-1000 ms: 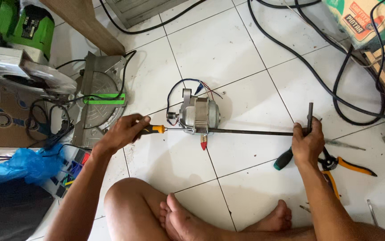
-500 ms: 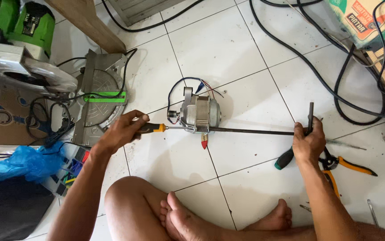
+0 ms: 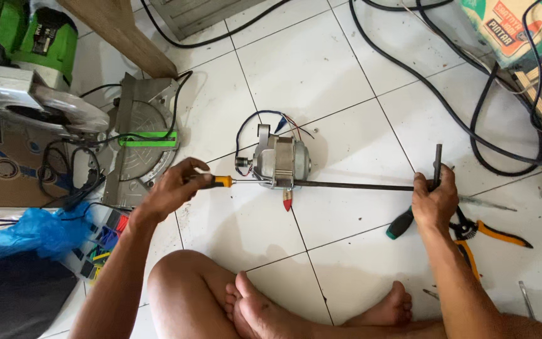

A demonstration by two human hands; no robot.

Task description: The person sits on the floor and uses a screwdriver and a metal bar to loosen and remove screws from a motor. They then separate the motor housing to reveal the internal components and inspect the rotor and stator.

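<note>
One small silver electric motor (image 3: 280,164) on the white tiled floor (image 3: 346,81), left hand (image 3: 173,188) closed around one orange-handled screwdriver (image 3: 221,181) touching the motor, right hand (image 3: 434,202) gripping one long dark metal rod (image 3: 359,186), one orange-handled pliers (image 3: 491,232) beside it.

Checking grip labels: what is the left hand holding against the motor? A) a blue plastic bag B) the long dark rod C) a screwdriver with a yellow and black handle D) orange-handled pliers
C: the left hand grips a screwdriver with a yellow and black handle, its tip at the electric motor; the right hand holds the long dark rod.
</note>
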